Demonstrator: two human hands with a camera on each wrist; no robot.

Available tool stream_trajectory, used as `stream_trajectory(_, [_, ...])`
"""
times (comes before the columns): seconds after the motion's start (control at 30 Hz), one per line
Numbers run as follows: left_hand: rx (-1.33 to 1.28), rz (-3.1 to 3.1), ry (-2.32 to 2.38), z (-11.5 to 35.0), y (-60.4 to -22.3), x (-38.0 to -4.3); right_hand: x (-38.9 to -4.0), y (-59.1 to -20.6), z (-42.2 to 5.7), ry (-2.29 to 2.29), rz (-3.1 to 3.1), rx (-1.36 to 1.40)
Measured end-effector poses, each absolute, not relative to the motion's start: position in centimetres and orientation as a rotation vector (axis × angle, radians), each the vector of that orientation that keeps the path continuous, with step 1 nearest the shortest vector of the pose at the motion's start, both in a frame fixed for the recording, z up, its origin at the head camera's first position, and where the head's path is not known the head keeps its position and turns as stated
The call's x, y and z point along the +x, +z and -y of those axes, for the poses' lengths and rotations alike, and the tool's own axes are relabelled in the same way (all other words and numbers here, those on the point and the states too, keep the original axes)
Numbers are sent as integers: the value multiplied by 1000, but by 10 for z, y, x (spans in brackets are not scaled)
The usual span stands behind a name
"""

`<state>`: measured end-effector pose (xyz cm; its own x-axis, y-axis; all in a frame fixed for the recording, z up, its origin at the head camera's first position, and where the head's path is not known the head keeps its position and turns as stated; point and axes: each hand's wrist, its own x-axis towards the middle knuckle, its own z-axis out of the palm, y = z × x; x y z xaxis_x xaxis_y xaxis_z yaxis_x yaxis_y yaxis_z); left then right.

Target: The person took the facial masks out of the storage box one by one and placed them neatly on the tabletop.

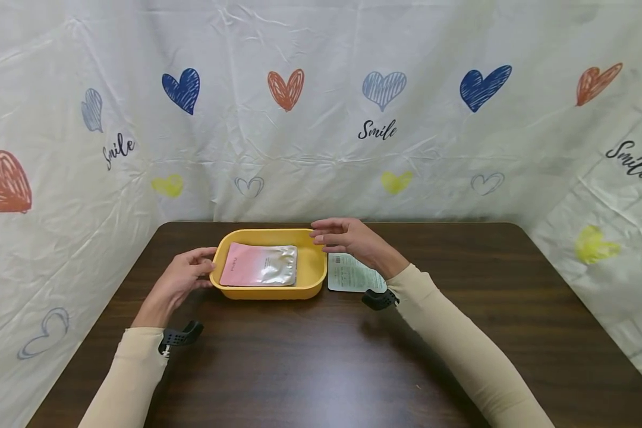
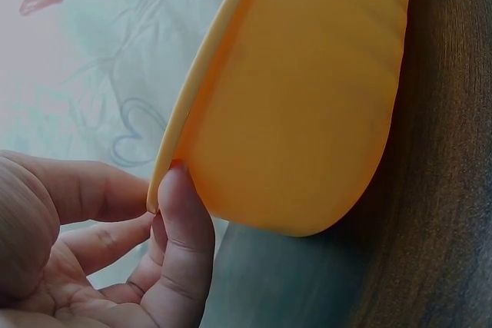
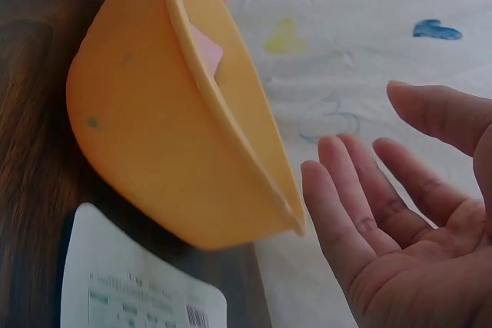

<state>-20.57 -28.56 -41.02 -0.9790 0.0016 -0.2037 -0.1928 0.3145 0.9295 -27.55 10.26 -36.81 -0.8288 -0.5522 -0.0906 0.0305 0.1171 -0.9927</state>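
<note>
A yellow plastic basin (image 1: 270, 293) stands on the table with a pink-and-silver sachet (image 1: 254, 265) lying flat in it. On the basin's left end, my left hand (image 1: 184, 273) pinches the rim, thumb and finger meeting at its edge in the left wrist view. My right hand (image 1: 355, 239) hovers at the right end of the basin. Its fingers are spread and loosely straight in the right wrist view, with a gap to the rim and nothing in the grasp. Below that hand lies a pale green printed sachet (image 3: 146, 282), partly hidden by it in the head view.
The dark wooden table (image 1: 299, 368) extends toward me and to the right. A white cloth (image 1: 321, 35) printed with hearts and "Smile" hangs behind the table and along both sides. Each wrist wears a black strap (image 1: 181, 336).
</note>
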Motion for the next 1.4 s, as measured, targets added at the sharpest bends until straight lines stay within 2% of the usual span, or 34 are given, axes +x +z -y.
stream_trajectory(0.67, [-197, -2432, 1716, 283, -411, -207, -280, -376, -45, -1648, -2006, -504])
stream_trajectory(0.93, [-188, -2421, 1743, 280, -411, -206, -277, -386, -25, -1592, -2075, -399])
stream_trajectory(1.4, [-178, -2438, 1729, 280, -409, -205, -272, -386, -18, -1642, -2063, -380])
